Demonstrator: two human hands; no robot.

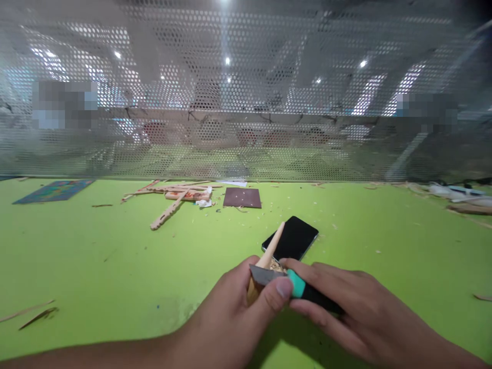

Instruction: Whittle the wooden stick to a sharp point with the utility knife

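Note:
My left hand (238, 312) is closed round a pale, tapering wooden stick (272, 247), whose narrow end points up and away from me. In my right hand (353, 302) is a carving knife (265, 274) with a short grey blade and a black and turquoise handle. The blade lies across the stick, and my left thumb presses on the blade's back near the handle. Curled wood shavings (275, 265) sit just behind the blade. Past my hands, a phone (295, 238) with a dark screen lies flat on the green table (146, 277).
Several carved wooden pieces (169, 212) lie in a pile toward the back, beside a brown square sheet (242, 198). A patterned mat (56, 191) rests at far left. Wood slivers (37, 318) lie at front left. A perforated screen (238, 148) borders the table's far edge.

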